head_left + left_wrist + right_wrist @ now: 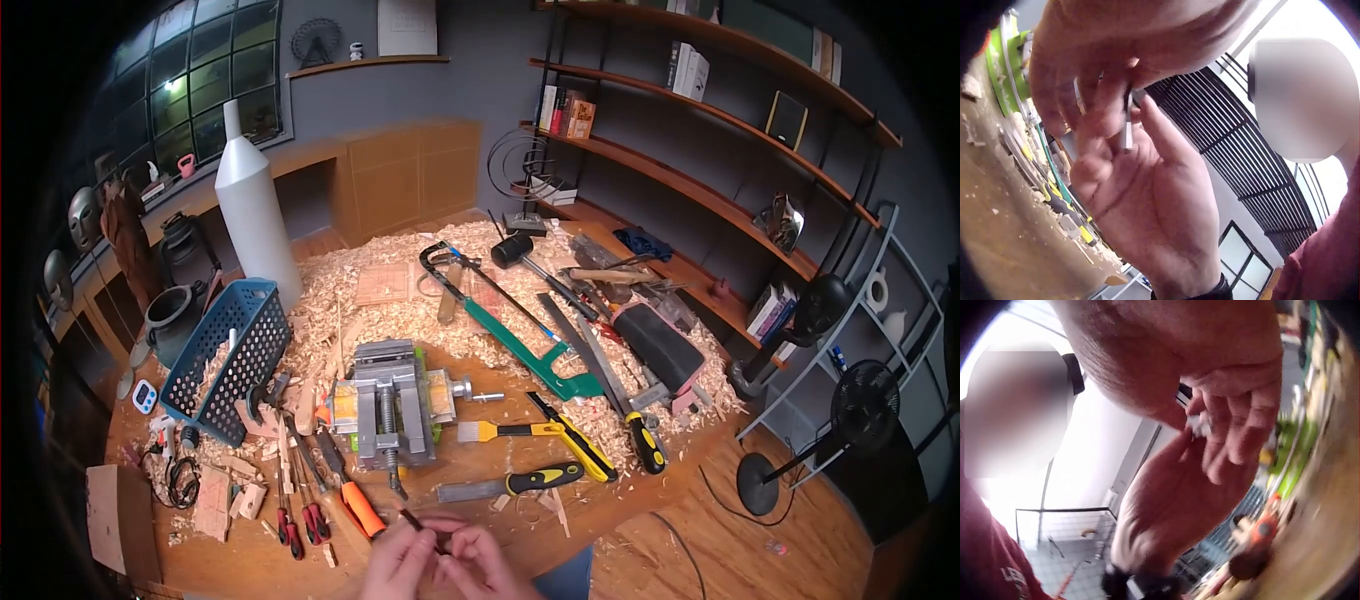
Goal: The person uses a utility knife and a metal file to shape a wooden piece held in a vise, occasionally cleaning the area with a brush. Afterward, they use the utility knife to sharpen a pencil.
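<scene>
Both hands meet at the bottom centre of the head view, past the table's front edge. The left hand (400, 565) pinches a small dark, thin piece (411, 520) whose tip sticks out above the fingers. Close against it, the right hand (478, 562) has its fingers and thumb curled round the same small piece. In the left wrist view a short metallic end (1127, 134) shows between the fingers of the left hand (1129, 37) and the right hand (1160, 206). A pale, blurred bit (1199, 427) lies between the fingertips in the right wrist view. Fingers cover most of the piece.
A grey vise (388, 400) stands just beyond the hands. Around it lie an orange-handled tool (362, 508), red-handled screwdrivers (290, 532), a yellow-black file (545, 478), a brush (490, 431) and a green hacksaw (510, 335). Wood shavings (340, 270) and a blue basket (225, 365) are farther back.
</scene>
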`<state>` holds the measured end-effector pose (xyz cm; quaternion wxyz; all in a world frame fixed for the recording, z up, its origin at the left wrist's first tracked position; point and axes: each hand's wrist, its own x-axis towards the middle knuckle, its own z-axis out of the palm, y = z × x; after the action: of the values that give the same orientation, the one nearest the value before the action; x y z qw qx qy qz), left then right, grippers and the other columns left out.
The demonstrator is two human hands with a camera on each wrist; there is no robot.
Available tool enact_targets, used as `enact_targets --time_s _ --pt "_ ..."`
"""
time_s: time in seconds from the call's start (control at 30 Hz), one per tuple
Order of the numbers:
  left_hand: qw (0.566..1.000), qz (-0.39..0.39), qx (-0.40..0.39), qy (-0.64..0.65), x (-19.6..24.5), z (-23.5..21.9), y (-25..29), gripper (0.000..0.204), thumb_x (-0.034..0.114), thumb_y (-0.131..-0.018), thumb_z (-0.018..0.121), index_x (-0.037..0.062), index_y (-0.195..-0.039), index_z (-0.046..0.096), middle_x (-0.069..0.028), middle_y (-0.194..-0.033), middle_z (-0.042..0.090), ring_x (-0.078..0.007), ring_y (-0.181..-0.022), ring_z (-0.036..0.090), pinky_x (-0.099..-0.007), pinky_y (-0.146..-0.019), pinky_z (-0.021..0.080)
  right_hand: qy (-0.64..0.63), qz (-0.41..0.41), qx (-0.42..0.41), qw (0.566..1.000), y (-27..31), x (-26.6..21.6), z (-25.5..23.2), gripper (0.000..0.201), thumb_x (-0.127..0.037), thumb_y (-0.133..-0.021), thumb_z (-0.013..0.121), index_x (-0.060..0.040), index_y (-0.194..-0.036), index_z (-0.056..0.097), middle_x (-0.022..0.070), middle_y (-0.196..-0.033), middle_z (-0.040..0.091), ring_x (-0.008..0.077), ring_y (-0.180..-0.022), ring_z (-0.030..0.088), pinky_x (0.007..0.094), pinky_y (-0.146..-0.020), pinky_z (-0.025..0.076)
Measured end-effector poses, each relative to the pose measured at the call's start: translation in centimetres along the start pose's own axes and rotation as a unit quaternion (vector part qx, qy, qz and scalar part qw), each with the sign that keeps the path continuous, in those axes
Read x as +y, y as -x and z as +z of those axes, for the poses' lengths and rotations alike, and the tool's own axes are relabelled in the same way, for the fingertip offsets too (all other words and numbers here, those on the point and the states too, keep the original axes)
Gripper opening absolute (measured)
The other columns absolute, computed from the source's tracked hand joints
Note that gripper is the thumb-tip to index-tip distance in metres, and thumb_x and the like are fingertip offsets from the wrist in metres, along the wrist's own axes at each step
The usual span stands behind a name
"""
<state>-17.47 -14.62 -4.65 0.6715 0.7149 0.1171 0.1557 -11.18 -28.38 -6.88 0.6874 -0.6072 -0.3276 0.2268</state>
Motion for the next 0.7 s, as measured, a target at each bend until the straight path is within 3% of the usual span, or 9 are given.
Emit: enact_targets --time_s 0.03,0.07,0.1,0.13,0.17,0.2,0.33,0.53,0.7 --pt "0.999 0.024 -0.034 -0.014 0.0 -0.6 -0.4 0.038 0.025 -0.113 0.037 -0.0046 -0.113 0.062 -0.0075 -0.095 0.069 -0.0193 -0.086 0.069 -0.0278 -0.078 0.053 0.066 -0.008 0.029 0.997 -0.6 0.2 -1.5 0.014 -0.011 -0.104 0.058 -0.0087 -0.116 0.051 0.0090 -0.099 0.066 0.0157 -0.079 0.063 0.0266 -0.073 0.051" --pt "0.999 0.024 -0.034 -0.014 0.0 -1.2 -0.4 0.038 0.025 -0.113 0.037 -0.0046 -0.113 0.062 -0.0075 -0.095 0.069 -0.0193 -0.086 0.069 -0.0278 -0.078 0.053 0.270 -0.050 0.095 0.957 -1.4 -0.3 -5.1 0.016 -0.010 -0.097 0.066 -0.0057 -0.110 0.059 0.0111 -0.098 0.067 0.0224 -0.086 0.068 0.0316 -0.076 0.053" --pt "0.997 -0.045 -0.063 0.028 0.2 -1.7 -0.2 0.037 0.025 -0.113 0.037 -0.0039 -0.116 0.060 -0.0085 -0.092 0.069 -0.0204 -0.084 0.069 -0.0291 -0.078 0.054 0.290 -0.048 0.218 0.931 -2.4 -0.6 -7.6 0.019 -0.003 -0.093 0.066 -0.0065 -0.111 0.063 0.0088 -0.096 0.066 0.0181 -0.087 0.064 0.0315 -0.074 0.051" --pt "0.987 -0.113 -0.089 0.071 0.2 -2.0 0.0 0.036 0.025 -0.113 0.037 -0.0032 -0.119 0.058 -0.0096 -0.090 0.069 -0.0214 -0.083 0.070 -0.0304 -0.078 0.054 0.394 -0.002 0.254 0.883 -3.5 -2.5 -10.4 0.023 -0.001 -0.088 0.069 -0.0044 -0.109 0.061 0.0126 -0.095 0.065 0.0259 -0.088 0.066 0.0364 -0.076 0.052" --pt "0.979 -0.121 -0.125 0.107 -0.2 -2.2 0.1 0.033 0.024 -0.113 0.035 -0.0006 -0.126 0.053 -0.0094 -0.083 0.065 -0.0210 -0.080 0.069 -0.0319 -0.077 0.054 0.546 -0.070 0.276 0.788 -4.4 -2.2 -12.9 0.028 -0.003 -0.085 0.071 -0.0031 -0.111 0.061 0.0160 -0.095 0.065 0.0335 -0.091 0.065 0.0410 -0.078 0.052" --pt "0.979 -0.120 -0.123 0.110 -0.3 -1.9 0.0 0.033 0.024 -0.113 0.035 -0.0006 -0.126 0.053 -0.0094 -0.083 0.065 -0.0210 -0.080 0.069 -0.0319 -0.077 0.054 0.596 -0.104 0.269 0.749 -5.0 -1.2 -15.3 0.023 -0.008 -0.086 0.073 -0.0035 -0.107 0.065 0.0148 -0.095 0.066 0.0373 -0.086 0.063 0.0470 -0.074 0.051" --pt "0.965 -0.171 -0.155 0.124 0.3 -0.5 -0.3 0.029 0.022 -0.114 0.034 0.0033 -0.130 0.049 -0.0060 -0.076 0.058 -0.0189 -0.075 0.066 -0.0303 -0.074 0.052 0.627 0.064 0.146 0.763 -6.6 0.2 -18.5 0.029 -0.026 -0.078 0.081 -0.0045 -0.096 0.072 0.0168 -0.093 0.072 0.0346 -0.090 0.070 0.0441 -0.078 0.056" --pt "0.938 -0.176 -0.208 0.212 -0.7 -0.4 -0.4 0.030 0.024 -0.114 0.033 0.0035 -0.129 0.050 -0.0037 -0.074 0.050 -0.0172 -0.071 0.060 -0.0288 -0.070 0.048 0.600 0.027 0.192 0.776 -6.6 0.2 -18.3 0.015 -0.014 -0.084 0.072 -0.0030 -0.093 0.073 0.0178 -0.093 0.071 0.0364 -0.085 0.069 0.0458 -0.075 0.056" --pt "0.937 -0.163 -0.208 0.229 -0.7 0.1 -0.8 0.031 0.025 -0.114 0.033 0.0036 -0.127 0.050 -0.0043 -0.074 0.050 -0.0168 -0.069 0.058 -0.0268 -0.065 0.044 0.683 -0.008 0.173 0.709 -6.4 0.8 -17.2 0.023 -0.017 -0.085 0.074 -0.0030 -0.103 0.071 0.0169 -0.098 0.071 0.0350 -0.086 0.070 0.0447 -0.076 0.057"
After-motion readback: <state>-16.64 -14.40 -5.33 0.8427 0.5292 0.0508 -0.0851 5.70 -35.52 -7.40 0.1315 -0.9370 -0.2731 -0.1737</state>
